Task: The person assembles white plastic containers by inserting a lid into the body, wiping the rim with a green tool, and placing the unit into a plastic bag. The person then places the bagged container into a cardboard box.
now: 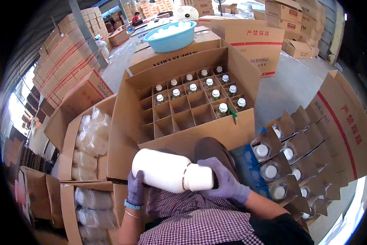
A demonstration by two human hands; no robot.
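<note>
A divided carton [183,118] stands ahead, its far cells filled with capped bottles [216,94]; a blue basin [171,37] sits beyond; the white bottle [171,170] lies sideways over the lap — left hand [135,188] cupping its base, right hand [224,179] clasped around its cap.

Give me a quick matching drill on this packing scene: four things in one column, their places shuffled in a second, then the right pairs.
Things:
1. white bottle
2. blue basin
3. divided carton
4. bagged bottles

Places:
A. in the open box at the person's left
B. on a closed carton behind the divided one
C. sideways between the left hand and right hand
D. straight ahead, its far cells filled with capped bottles

Pairs: 1-C, 2-B, 3-D, 4-A
</note>
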